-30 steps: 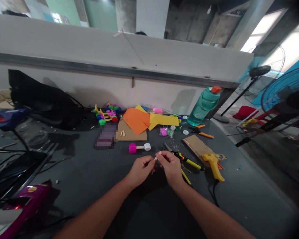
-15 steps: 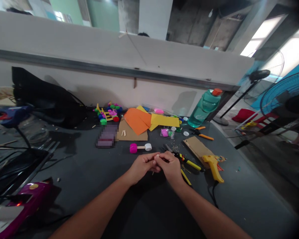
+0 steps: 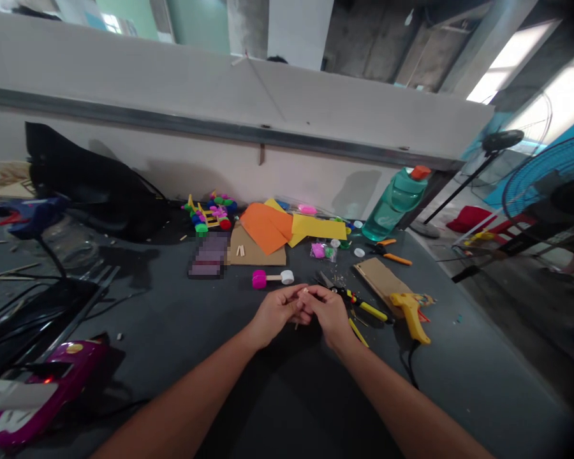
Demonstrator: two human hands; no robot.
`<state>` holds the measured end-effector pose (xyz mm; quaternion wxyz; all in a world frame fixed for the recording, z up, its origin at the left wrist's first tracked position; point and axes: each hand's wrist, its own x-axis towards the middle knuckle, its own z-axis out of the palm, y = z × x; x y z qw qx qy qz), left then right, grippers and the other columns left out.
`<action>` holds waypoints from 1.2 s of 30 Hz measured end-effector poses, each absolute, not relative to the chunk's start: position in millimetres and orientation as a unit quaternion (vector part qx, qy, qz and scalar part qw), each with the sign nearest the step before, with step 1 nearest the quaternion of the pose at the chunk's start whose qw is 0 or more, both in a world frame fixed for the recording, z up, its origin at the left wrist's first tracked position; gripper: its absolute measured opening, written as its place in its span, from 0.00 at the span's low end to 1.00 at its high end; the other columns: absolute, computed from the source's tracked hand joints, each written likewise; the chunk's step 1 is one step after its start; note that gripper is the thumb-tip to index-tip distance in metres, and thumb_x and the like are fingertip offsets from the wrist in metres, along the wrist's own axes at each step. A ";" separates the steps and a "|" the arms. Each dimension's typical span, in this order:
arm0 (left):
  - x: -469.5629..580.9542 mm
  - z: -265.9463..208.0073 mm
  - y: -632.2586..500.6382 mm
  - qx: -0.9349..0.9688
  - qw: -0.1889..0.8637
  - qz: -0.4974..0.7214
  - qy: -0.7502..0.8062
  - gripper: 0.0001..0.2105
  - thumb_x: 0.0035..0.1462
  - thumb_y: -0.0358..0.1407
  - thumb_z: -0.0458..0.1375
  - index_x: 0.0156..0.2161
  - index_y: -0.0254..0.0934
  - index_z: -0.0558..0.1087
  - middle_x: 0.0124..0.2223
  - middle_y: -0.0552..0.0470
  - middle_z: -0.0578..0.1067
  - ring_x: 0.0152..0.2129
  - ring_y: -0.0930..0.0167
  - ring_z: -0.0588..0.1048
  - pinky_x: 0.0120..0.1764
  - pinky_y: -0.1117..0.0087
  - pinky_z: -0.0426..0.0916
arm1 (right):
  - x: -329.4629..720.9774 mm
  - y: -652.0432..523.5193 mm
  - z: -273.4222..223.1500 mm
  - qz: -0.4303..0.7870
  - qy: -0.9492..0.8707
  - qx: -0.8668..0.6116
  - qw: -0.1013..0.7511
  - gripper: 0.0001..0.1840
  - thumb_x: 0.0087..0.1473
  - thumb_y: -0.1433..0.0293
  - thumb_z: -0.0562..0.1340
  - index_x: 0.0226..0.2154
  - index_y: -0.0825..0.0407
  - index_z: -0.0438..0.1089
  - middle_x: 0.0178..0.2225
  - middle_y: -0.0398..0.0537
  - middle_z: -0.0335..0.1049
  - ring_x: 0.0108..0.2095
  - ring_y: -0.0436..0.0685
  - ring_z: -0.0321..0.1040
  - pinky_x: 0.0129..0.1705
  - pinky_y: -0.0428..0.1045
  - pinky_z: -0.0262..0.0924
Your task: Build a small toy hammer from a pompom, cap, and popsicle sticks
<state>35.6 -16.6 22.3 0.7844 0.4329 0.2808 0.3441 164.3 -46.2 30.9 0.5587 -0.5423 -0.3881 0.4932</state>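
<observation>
My left hand (image 3: 277,313) and my right hand (image 3: 329,312) meet over the middle of the dark table, fingertips pressed together. Pinched between them is a small pale piece (image 3: 306,291), mostly hidden by the fingers, so its kind is unclear. Just beyond the hands lies a wooden stick (image 3: 273,278) with a magenta cap (image 3: 259,278) at one end and a white cap (image 3: 287,277) at the other. Beside my right hand rest yellow-and-black handled cutters (image 3: 363,306), their jaws near some small scraps.
A yellow glue gun (image 3: 411,312) and a cardboard strip (image 3: 380,280) lie at right, near orange-handled pliers (image 3: 395,256). Farther back are orange paper (image 3: 265,226), a cardboard sheet (image 3: 263,258) and a teal bottle (image 3: 392,207). At left sits a magenta power strip (image 3: 71,376).
Both hands stay together around the small piece, with a slight shift of the fingers. The whole view has moved a little; objects on the table lie as before.
</observation>
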 end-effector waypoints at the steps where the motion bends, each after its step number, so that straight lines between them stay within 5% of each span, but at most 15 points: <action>1: 35.2 24.0 -17.4 0.411 0.798 0.344 0.275 0.25 0.50 0.37 0.62 0.52 0.32 0.66 0.30 0.48 0.77 0.23 0.73 0.76 0.32 0.70 0.71 | 164.8 -45.6 31.5 0.521 -0.357 -0.530 0.566 0.11 0.39 0.62 0.67 0.24 0.53 0.73 0.18 0.40 0.65 0.18 0.47 0.57 0.20 0.44 0.53; 8: 32.3 33.5 -20.9 0.306 0.860 0.348 0.211 0.21 0.54 0.29 0.57 0.54 0.31 0.64 0.39 0.41 0.78 0.36 0.66 0.77 0.42 0.65 0.71 | 167.8 -44.1 31.6 0.624 -0.202 -0.451 0.606 0.12 0.35 0.65 0.70 0.21 0.54 0.70 0.19 0.39 0.65 0.19 0.46 0.59 0.20 0.42 0.55; 17: 38.8 28.4 -22.1 0.326 0.822 0.378 0.274 0.20 0.51 0.29 0.61 0.51 0.30 0.68 0.32 0.45 0.79 0.25 0.72 0.77 0.33 0.72 0.73 | 154.8 -47.2 22.9 0.644 -0.135 -0.399 0.638 0.11 0.35 0.68 0.71 0.22 0.54 0.68 0.18 0.37 0.62 0.18 0.44 0.58 0.17 0.39 0.54; 31: 38.5 24.5 -22.5 0.326 0.853 0.363 0.185 0.17 0.49 0.29 0.62 0.47 0.32 0.71 0.28 0.50 0.77 0.21 0.75 0.75 0.29 0.75 0.72 | 154.3 -60.7 44.9 0.381 -0.409 -0.536 0.633 0.08 0.48 0.65 0.63 0.25 0.52 0.68 0.16 0.36 0.62 0.15 0.46 0.58 0.17 0.43 0.56; 36: 39.1 25.9 -22.6 0.333 0.847 0.359 0.206 0.15 0.50 0.28 0.62 0.45 0.31 0.73 0.27 0.49 0.77 0.22 0.75 0.75 0.29 0.75 0.73 | 164.9 -61.6 39.6 0.217 -0.527 -0.579 0.582 0.06 0.51 0.66 0.61 0.29 0.50 0.73 0.25 0.43 0.69 0.27 0.51 0.66 0.31 0.47 0.61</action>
